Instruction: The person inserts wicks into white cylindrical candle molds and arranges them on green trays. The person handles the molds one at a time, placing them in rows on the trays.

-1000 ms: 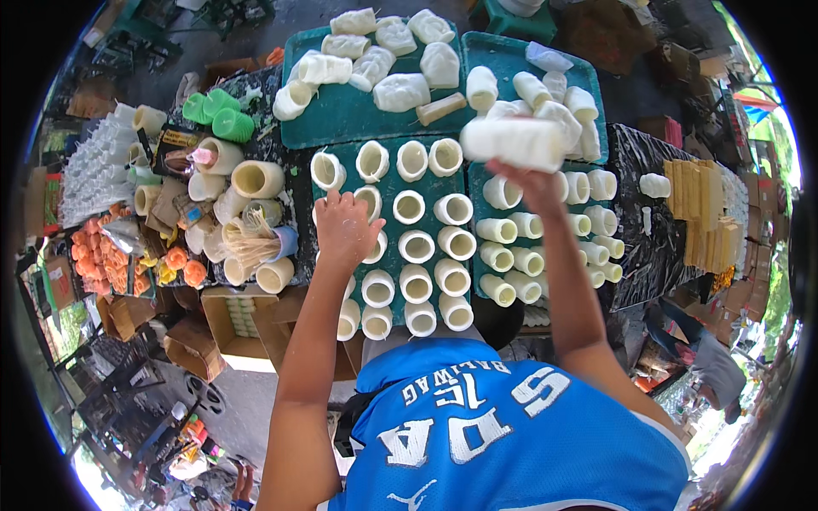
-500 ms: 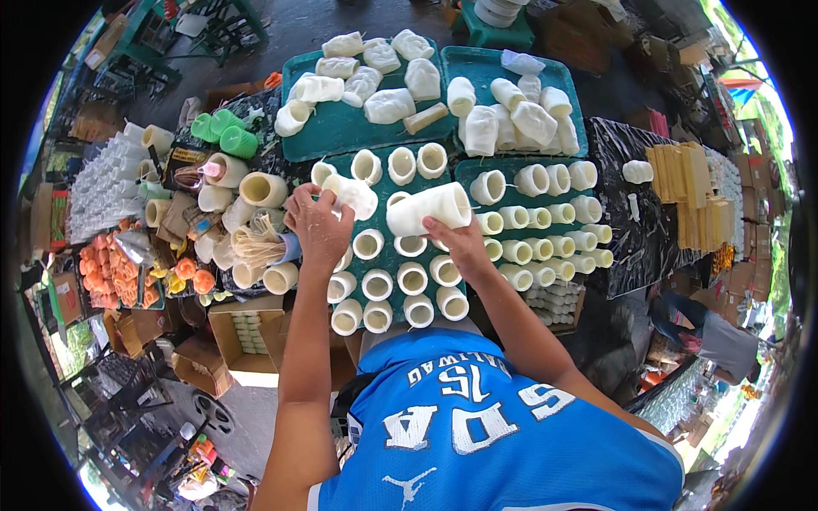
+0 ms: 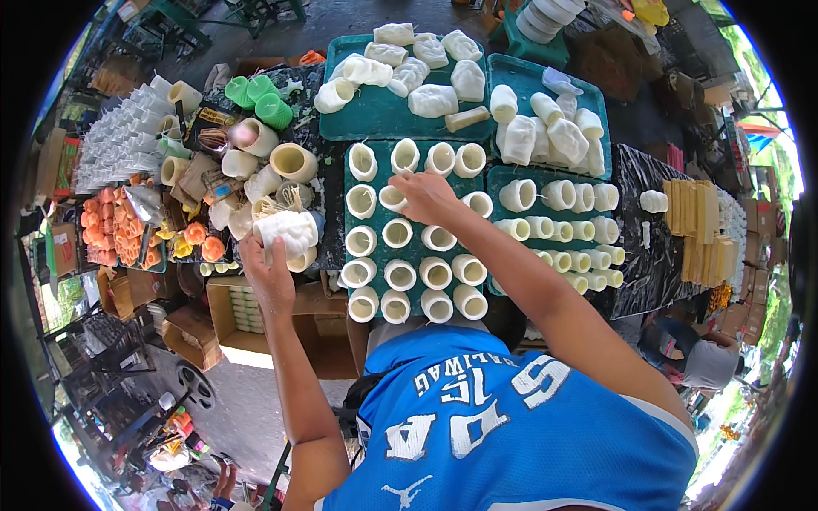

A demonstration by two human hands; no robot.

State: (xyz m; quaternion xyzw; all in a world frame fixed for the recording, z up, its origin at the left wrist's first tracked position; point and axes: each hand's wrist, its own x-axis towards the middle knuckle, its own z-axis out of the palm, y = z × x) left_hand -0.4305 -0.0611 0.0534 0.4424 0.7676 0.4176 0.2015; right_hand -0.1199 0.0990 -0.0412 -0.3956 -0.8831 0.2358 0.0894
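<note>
1. Reaching over the middle green tray (image 3: 419, 288), the right hand (image 3: 429, 198) has its fingers curled down onto one small white cup (image 3: 393, 198) in the tray's second row; the grip looks closed on the cup's rim, though the fingertips are partly hidden behind the knuckles
2. Left hand (image 3: 271, 266) is closed around a larger white moulded cylinder (image 3: 287, 231), held off the tray's left edge, over the clutter beside it
3. Key relation: the small cup sits directly under the right hand, just left of its knuckles; its mouth faces up, so its long axis is upright. The moulded cylinder lies to the left of that cup, its long axis running roughly left to right. The right hand is plainly the nearer one to the tray's cups
4. Count, middle tray: about nineteen white cups, all upright, in five rows of roughly four
5. Count, right tray (image 3: 503, 177): two rows of larger cups, then rows of small ones; too crowded near the rim for an exact number
6. Count, far trays (image 3: 375, 115): about eight loose white lumps on the left one, about six on the right one
7. Left side: three green cups (image 3: 258, 96), a heap of orange pieces (image 3: 115, 230), stacked clear plastic cups (image 3: 119, 140)
8. Right side: stacked yellow slabs (image 3: 694, 223) on black sheeting
</note>
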